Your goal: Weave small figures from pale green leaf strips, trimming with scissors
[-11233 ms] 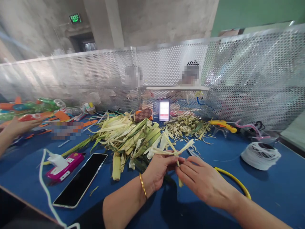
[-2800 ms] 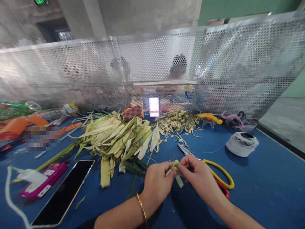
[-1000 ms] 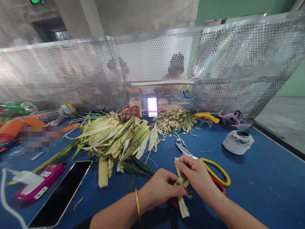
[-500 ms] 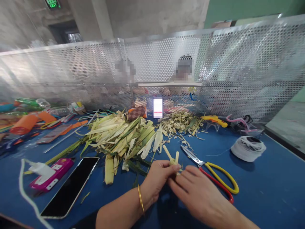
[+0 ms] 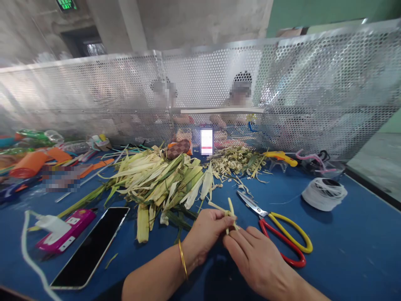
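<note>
My left hand [image 5: 205, 234], with a gold bangle on the wrist, is closed around a small folded piece of pale leaf strips [image 5: 228, 211] just above the blue table [image 5: 344, 251]. Two strip ends stick up out of the fingers. My right hand [image 5: 257, 259] meets it from the right, fingertips pinched on the same piece. Scissors with yellow and red handles [image 5: 282, 234] lie just right of my hands. A heap of green and pale leaves [image 5: 163, 179] lies behind my left hand.
A black phone [image 5: 92, 246] and a pink charger with a white cable [image 5: 67, 230] lie at the left. White cord coil [image 5: 324, 193] sits at right, leaf trimmings [image 5: 234, 161] and a yellow glue gun [image 5: 280, 158] behind. A perforated metal screen [image 5: 297, 92] fences the table; people sit beyond it.
The long leaf strips seen at first have become a small folded knot. In the last second my hands turned it, and the strip ends now point up instead of down.
</note>
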The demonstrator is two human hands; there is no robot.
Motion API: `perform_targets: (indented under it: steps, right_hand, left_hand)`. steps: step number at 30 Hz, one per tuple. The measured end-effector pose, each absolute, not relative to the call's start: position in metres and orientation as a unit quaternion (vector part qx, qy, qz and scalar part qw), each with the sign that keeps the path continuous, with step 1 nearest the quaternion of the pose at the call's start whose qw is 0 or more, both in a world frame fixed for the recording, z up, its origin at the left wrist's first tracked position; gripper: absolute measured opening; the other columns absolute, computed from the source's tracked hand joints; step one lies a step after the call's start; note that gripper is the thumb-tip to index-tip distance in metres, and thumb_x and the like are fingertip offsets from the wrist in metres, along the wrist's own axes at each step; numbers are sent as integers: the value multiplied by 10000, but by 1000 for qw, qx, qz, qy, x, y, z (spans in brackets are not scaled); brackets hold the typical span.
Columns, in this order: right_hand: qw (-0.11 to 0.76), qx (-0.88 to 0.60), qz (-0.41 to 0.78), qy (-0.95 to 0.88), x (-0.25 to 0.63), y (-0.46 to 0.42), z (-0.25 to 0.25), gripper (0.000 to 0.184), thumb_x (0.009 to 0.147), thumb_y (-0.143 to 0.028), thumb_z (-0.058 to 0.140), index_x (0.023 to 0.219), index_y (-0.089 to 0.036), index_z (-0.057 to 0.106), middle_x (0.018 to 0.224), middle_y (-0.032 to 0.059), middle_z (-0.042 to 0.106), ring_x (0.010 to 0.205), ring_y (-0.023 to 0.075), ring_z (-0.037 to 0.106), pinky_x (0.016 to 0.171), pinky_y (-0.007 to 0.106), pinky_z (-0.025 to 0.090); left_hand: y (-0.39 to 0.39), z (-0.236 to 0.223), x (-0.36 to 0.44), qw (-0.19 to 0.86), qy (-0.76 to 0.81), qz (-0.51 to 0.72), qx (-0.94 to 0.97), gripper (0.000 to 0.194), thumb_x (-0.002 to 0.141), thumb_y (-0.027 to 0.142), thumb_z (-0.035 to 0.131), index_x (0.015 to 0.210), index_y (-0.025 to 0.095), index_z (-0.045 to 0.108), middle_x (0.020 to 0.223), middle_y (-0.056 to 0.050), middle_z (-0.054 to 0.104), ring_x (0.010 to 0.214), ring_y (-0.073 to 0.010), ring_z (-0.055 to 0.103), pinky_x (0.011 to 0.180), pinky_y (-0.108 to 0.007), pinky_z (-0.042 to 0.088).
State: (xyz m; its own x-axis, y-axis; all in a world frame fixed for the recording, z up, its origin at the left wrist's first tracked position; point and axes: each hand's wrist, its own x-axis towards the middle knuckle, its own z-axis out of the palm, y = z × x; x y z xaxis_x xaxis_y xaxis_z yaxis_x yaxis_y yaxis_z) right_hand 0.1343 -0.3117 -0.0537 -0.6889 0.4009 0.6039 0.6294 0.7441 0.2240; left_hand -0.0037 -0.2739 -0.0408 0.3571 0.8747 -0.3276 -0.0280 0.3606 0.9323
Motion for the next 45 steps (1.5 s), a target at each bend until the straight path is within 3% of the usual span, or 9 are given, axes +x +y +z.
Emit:
perform_targets:
  steps: [7,12,15,18,23,29,35,39,45]
  right_hand:
    - [321,-228,-150,-907,132,-318,-43,359,940,-66,234,861,-167,569,611,20,603,562,155,526,679,301,391]
    - [402,-351,-111,-838,145,-308,-43,154,945,-275,437,981,-172,545,808,65,656,724,182,596,671,299,415]
    - [356,-472,-94,-801,150,-301,-44,270,923,-434,444,885,-191,554,777,64,629,683,200,579,611,309,400]
    - [291,-493,-80,-816,151,-296,-48,337,963,-368,354,700,-215,500,628,11,563,551,170,520,546,296,334]
    - [286,-469,-56,-834,153,-295,-46,365,971,-261,321,648,-211,484,598,2,552,540,147,482,563,288,306]
    - [331,-523,171,-767,162,-290,-39,365,917,-346,390,587,-212,470,561,-6,512,559,146,463,560,272,323]
    - [393,-553,451,-580,161,-281,-36,434,747,-606,520,623,-193,569,570,-14,504,552,145,464,554,271,352]
    - [439,-528,506,-522,153,-283,-32,465,649,-630,628,541,-196,501,537,-23,487,539,126,421,559,264,349]
    - [464,-533,490,-509,147,-285,-46,455,676,-606,620,526,-200,479,502,-41,439,523,119,392,537,256,330]
  left_hand:
    - [-276,-34,-2,689,457,344,445,459,592,549,721,654,97,669,623,-51,651,591,-141,560,622,-264,438]
    - [-272,-34,-5,679,460,370,436,476,586,569,712,674,103,672,610,-34,639,569,-121,554,610,-240,444]
    - [-270,-32,-6,678,469,383,417,472,615,583,680,693,119,663,624,-40,655,584,-130,580,610,-238,454]
    - [-271,-32,-5,674,482,374,416,467,638,591,656,684,126,645,623,-46,662,588,-135,601,594,-231,448]
    - [-270,-37,-3,651,487,377,443,431,528,478,772,740,131,628,574,0,632,518,-110,560,552,-228,439]
    - [-268,-33,-4,639,493,366,464,359,629,449,721,725,122,609,522,5,607,448,-85,523,501,-212,425]
    - [-273,-31,-5,705,447,311,454,453,627,543,692,775,127,592,550,7,598,425,-91,529,469,-219,419]
    - [-277,-33,-3,727,439,264,458,521,670,650,585,753,136,587,530,16,567,397,-82,485,420,-208,368]
    - [-278,-35,-1,674,450,270,520,269,651,391,667,715,130,655,383,90,374,344,-46,292,375,-201,217]
